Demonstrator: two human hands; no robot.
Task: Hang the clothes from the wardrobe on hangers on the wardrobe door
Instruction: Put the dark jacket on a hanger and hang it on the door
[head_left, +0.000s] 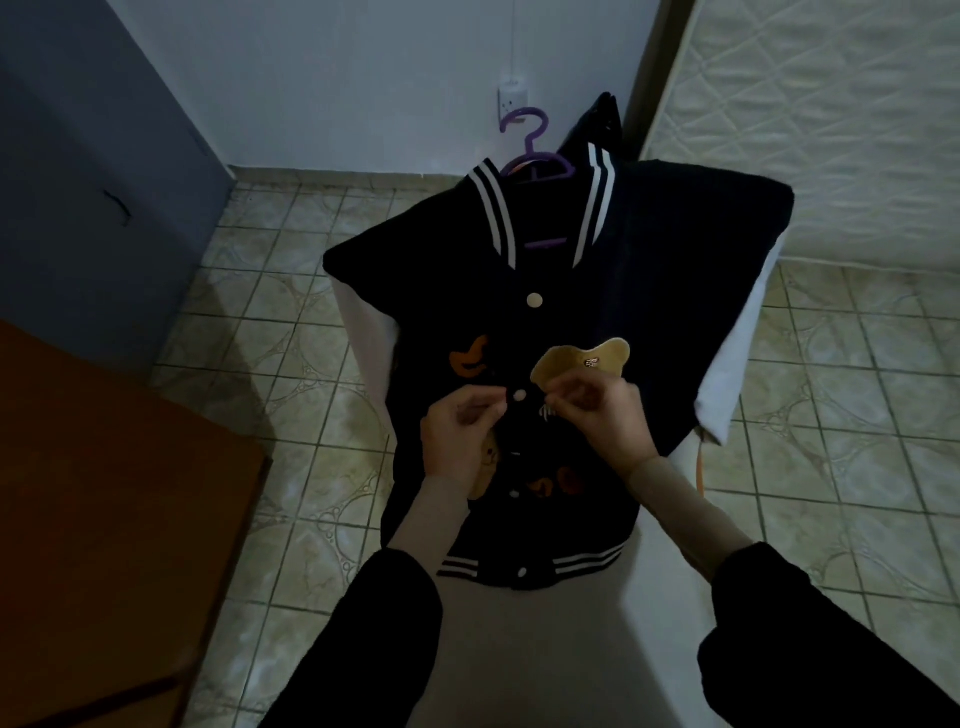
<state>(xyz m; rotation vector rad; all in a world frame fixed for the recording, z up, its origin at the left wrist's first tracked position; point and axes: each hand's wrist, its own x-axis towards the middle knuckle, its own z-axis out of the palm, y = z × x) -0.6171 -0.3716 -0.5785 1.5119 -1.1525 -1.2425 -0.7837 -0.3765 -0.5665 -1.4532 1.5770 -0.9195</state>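
- The dark jacket lies front up on a white surface, its striped collar pointing away from me.
- A purple hanger sits inside the neck, hook sticking out past the collar.
- My left hand pinches the jacket's front edge just beside a white snap.
- My right hand pinches the opposite edge, fingers curled, below a tan patch.
- A brown table stands to my left on the tiled floor.
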